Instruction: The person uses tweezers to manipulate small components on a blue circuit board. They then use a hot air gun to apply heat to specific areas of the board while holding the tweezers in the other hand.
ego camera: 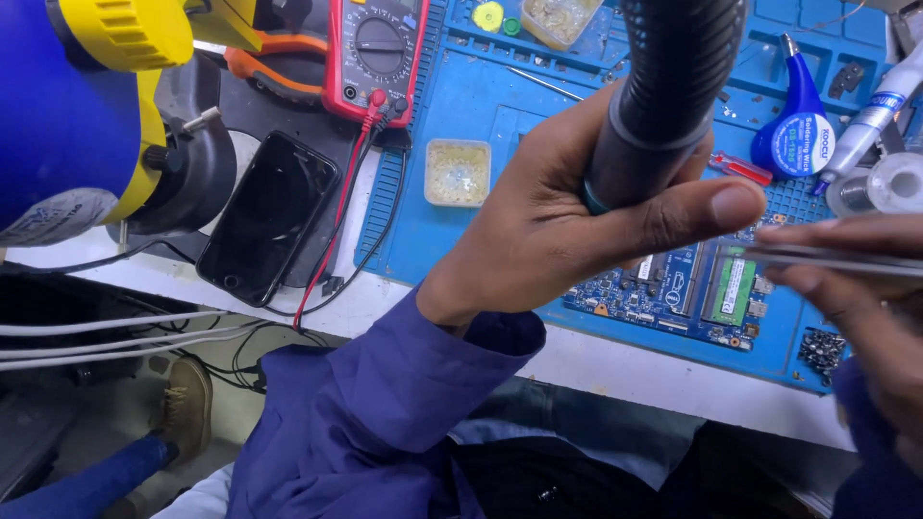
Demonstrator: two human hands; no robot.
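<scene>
Far left: a blue and yellow microscope head [87,106] hangs over a black round base.
Phone: a dark smartphone [267,217] lies face up on the desk [615,370], just right of that base.
Meter: a red multimeter [378,53] sits at the top, its red and black leads trailing down past the phone.
Mat: a blue work mat [461,250] carries a small square clear tray [458,172] of pale bits.
Left hand [567,216]: fingers wrapped tight round a black ribbed hot-air handle [663,86], nozzle end hidden behind the hand.
Board: a blue circuit board [692,288] with a green memory strip lies under both hands.
Right hand [856,279]: fingers pinch metal tweezers [827,258], pointing left over the board.
Step, as I judge it: heating a part on the board; lifting it next would call for a steady tweezer tip.
Top right: a blue teardrop-shaped bottle [796,125] with a white label, then a white tube [880,111].
</scene>
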